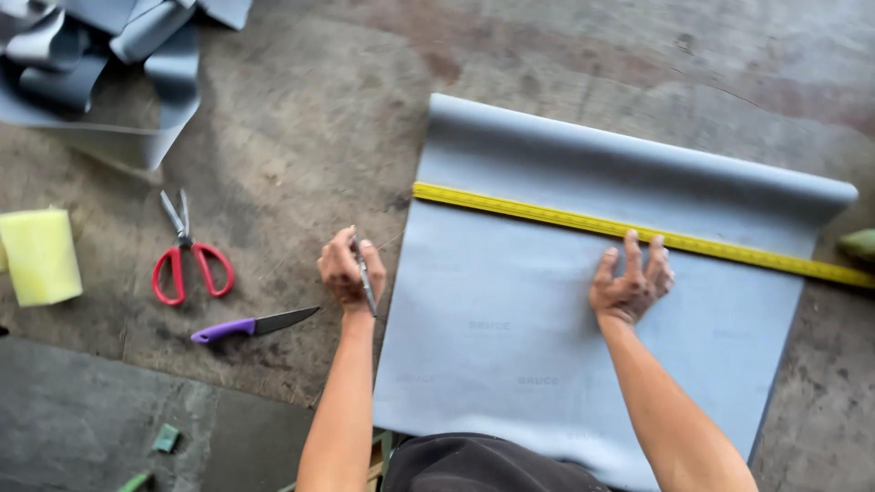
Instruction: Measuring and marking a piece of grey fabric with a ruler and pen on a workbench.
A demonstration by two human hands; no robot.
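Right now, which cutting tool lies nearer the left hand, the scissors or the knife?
The purple-handled knife; its blade tip points toward the left hand, while the red-handled scissors lie farther off.

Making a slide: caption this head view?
Right hand pins yellow tape measure on grey sheet; left hand holds pen.

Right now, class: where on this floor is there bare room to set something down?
Free: floor between the scissors and grey sheet; floor above the sheet's roll. Crowded: top-left scraps, and along the yellow tape measure under the right hand.
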